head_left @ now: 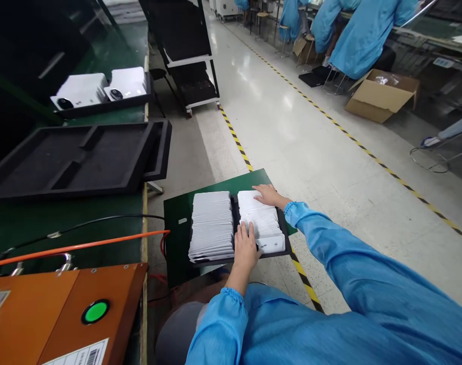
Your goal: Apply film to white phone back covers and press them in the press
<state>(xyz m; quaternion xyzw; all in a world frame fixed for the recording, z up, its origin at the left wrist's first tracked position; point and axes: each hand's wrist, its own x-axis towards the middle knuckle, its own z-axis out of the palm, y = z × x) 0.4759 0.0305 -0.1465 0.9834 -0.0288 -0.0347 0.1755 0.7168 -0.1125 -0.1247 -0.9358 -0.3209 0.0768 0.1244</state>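
Note:
A black tray [235, 213] rests on a small green board [177, 238] beside the workbench. It holds two rows of upright white flat pieces: a left row [211, 225] and a right row [260, 219]. My left hand [246, 247] lies flat on the near end of the right row, fingers spread over the pieces. My right hand [268, 195] rests on the far end of that same row, fingers on its top edge. Neither hand lifts a piece. Both arms wear blue sleeves.
A green workbench [63, 223] at left carries an empty black foam tray [78, 159], a tray with two white devices [101, 88], and an orange box with a green button [95, 311]. An orange cable [82, 247] crosses it. People in blue coats and a cardboard box [383, 94] stand across the aisle.

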